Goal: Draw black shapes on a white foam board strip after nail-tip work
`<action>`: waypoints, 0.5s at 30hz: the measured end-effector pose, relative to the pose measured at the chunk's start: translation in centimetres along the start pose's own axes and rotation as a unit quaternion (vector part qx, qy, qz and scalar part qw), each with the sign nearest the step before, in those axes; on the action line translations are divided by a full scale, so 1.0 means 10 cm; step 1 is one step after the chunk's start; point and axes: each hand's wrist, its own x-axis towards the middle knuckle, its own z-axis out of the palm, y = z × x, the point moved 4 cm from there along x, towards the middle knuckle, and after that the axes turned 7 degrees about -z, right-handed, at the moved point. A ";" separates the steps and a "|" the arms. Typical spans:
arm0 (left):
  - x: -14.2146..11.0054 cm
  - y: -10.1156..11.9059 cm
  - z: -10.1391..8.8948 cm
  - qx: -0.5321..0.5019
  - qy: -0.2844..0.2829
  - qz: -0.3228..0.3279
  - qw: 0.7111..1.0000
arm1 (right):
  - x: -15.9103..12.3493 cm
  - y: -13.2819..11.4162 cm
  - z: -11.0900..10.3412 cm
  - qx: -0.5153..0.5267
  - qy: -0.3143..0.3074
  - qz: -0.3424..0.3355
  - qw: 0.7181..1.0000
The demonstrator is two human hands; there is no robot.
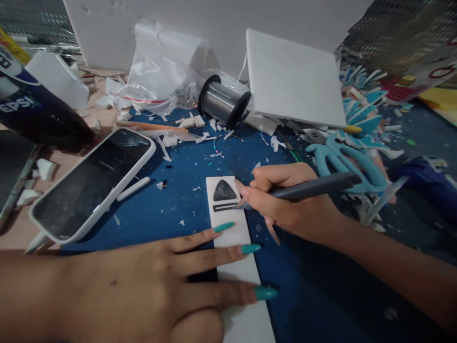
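A long white strip (237, 274) of foam-like board lies on the blue work surface. Near its far end are a filled black rounded triangle (224, 190) and, just below, a narrow black-outlined bar (224, 207). My left hand (160, 276) rests flat across the strip, fingers spread, its long teal nails pointing right. In my right hand (293, 205) a dark grey pen (316, 186) is gripped between thumb and fingers. Its tip meets the strip at the bar's right end, or hovers very close; I cannot tell which.
A white-cased phone (94, 186) and a Pepsi bottle (39, 105) are at left. Behind lie a wire spool (224, 101), a clear plastic bag (157, 71) and a white panel (296, 78). Light-blue scissors (346, 159) sit beyond my right hand. White scraps (193, 121) litter the surface.
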 end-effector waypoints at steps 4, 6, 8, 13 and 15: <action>0.02 0.01 -0.04 0.005 -0.001 -0.001 1.000 | 0.00 0.02 -0.03 0.005 0.003 0.012 1.000; 0.02 0.01 -0.04 0.000 0.005 -0.003 1.000 | -0.01 0.04 -0.04 0.024 0.015 0.028 0.999; 0.00 0.00 -0.04 -0.011 0.017 -0.007 1.000 | -0.02 0.04 -0.03 0.066 0.029 0.051 0.996; 0.00 -0.01 -0.04 -0.037 0.037 -0.017 0.998 | -0.02 0.02 0.09 0.126 0.019 0.078 0.989; 0.01 -0.01 -0.06 -0.047 0.037 -0.015 0.998 | -0.01 0.01 0.12 0.104 0.008 0.066 0.992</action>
